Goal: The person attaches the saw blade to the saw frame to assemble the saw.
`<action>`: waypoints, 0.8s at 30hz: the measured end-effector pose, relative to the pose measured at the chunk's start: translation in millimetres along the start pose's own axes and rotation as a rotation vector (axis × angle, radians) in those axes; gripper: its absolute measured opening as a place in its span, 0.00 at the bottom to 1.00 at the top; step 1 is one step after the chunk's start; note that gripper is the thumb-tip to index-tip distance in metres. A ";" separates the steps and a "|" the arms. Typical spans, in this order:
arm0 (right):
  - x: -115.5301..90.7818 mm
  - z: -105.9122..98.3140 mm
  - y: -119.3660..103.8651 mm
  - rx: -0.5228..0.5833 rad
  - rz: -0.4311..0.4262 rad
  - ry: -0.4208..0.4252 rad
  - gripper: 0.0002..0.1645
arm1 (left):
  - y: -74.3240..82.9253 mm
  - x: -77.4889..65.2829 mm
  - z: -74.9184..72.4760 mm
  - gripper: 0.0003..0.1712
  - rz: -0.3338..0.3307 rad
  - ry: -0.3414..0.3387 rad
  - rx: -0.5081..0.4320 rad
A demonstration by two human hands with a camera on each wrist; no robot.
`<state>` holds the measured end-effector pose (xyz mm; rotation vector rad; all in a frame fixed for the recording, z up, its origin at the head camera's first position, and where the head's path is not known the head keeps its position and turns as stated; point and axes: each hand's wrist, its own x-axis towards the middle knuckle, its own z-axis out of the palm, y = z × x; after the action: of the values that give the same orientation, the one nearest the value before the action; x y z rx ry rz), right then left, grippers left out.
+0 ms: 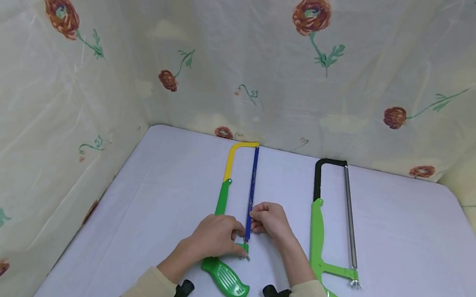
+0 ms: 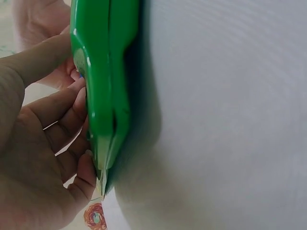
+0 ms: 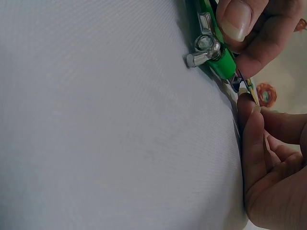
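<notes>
A hacksaw with a green handle (image 1: 227, 279) and a yellow front frame (image 1: 229, 164) lies flat on the table. Its blue blade (image 1: 253, 183) runs along the right side. Near the lower end of that blade, my right hand (image 1: 273, 221) pinches it between thumb and index finger. My left hand (image 1: 216, 235) reaches over the green frame, its curled fingers and thumb gripping the saw's lower bracket. A silver wing nut (image 3: 205, 44) shows at the bracket's end in the right wrist view. The left wrist view has the green handle (image 2: 103, 62) close up, partly covering the fingers.
A second hacksaw, with a light green handle (image 1: 317, 232), black front frame (image 1: 318, 180) and grey blade (image 1: 351, 217), lies to the right. White cloth covers the table (image 1: 410, 241). Flowered sheeting (image 1: 247, 49) hangs behind and at the sides.
</notes>
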<state>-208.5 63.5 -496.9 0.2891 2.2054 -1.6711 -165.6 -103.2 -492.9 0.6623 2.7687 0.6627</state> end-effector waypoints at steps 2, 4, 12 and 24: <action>0.4 -0.1 0.0 0.000 0.002 0.002 0.07 | 0.2 0.2 -0.2 0.28 -0.001 -0.001 -0.003; 0.4 -0.1 -0.1 0.001 0.004 0.005 0.07 | 0.2 0.2 -0.1 0.27 -0.003 -0.002 -0.005; -0.5 1.0 -0.4 -0.007 -0.004 0.024 0.07 | 1.3 -0.2 -0.1 0.27 -0.009 0.001 0.003; -0.7 0.8 -2.1 -0.081 -0.022 0.032 0.05 | 1.6 0.6 0.9 0.27 -0.021 -0.007 0.026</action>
<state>-208.5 62.2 -495.0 0.2732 2.3008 -1.5936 -165.3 -101.3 -493.0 0.6389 2.7784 0.6206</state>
